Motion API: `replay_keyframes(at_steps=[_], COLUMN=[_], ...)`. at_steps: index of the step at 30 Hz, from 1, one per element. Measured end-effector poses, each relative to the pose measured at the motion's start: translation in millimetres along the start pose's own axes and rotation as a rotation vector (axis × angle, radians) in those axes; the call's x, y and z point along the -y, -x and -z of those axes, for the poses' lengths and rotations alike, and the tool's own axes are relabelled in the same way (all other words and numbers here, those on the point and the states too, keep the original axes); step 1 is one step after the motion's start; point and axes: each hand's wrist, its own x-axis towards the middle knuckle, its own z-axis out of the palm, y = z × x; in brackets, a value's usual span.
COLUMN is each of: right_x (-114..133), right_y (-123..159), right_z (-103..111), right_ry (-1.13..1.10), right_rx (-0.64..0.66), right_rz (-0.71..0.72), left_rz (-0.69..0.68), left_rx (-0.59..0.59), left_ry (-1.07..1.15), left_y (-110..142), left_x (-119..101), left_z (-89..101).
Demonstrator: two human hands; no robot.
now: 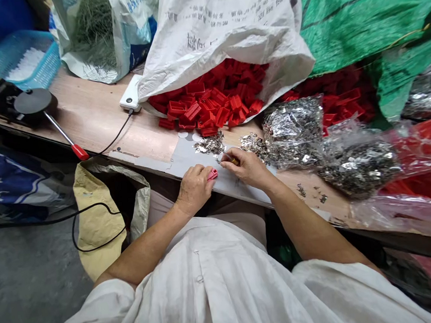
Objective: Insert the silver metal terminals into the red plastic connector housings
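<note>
Small red plastic piece (212, 174): my left grip (194, 188) is holding it, my right grip (249, 167) pinching a slim yellowish tool (234, 161).

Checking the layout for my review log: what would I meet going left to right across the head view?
Blue basket, red lever handle, white box with a cable, left hand, right hand, green sack.

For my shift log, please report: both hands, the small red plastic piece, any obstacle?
Left hand: gripping small red plastic piece. Right hand: pinching slim yellowish object. Silvery metal pieces heaped just beyond; no obstacle seen between hands.
</note>
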Motion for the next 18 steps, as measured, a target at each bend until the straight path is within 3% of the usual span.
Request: replay_keyframes(at_steps=[6, 18], right_x=[6, 18], right_y=[2, -3], right_z=[-3, 2], right_ry=[-0.035, 0.097], right_rx=[0.118, 0.083], right_rz=[0.012, -0.044], left_rz=[0.004, -0.032], left_rx=[-0.007, -0.097], left_ry=[-0.026, 0.045], left_y=[-3, 1], left_x=[-5, -4], left_z=[-6.0, -14.0])
